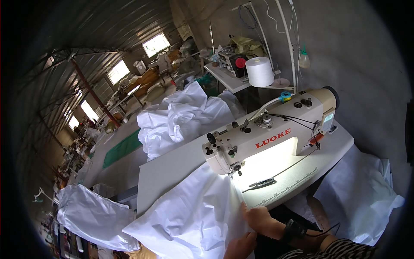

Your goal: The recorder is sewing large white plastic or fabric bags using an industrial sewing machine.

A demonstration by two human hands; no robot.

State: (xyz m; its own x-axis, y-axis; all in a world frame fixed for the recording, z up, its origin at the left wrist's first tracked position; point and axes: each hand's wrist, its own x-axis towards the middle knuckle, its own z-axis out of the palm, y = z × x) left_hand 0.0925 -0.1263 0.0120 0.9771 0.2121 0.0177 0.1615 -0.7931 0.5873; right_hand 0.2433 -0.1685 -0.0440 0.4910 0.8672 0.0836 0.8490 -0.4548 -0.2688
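Observation:
A white fabric piece (185, 216) lies over the front left of the sewing table, and one edge runs up under the needle area of a white industrial sewing machine (276, 125). My right hand (259, 221), with a dark band at the wrist, is closed at the fabric's right edge, index finger reaching toward the needle. Lower and closer to me, my left hand (240, 247) is closed on the same edge, partly cut off by the picture's rim. Grey thread snips (261, 184) rest on the lit machine bed, right of the fabric.
Crumpled white fabric (185, 114) is heaped behind the table. More white cloth hangs at the left (95, 216) and the right (358, 194). A white thread cone (259, 72) stands behind the machine. A green-capped bottle (304, 59) hangs near the grey wall.

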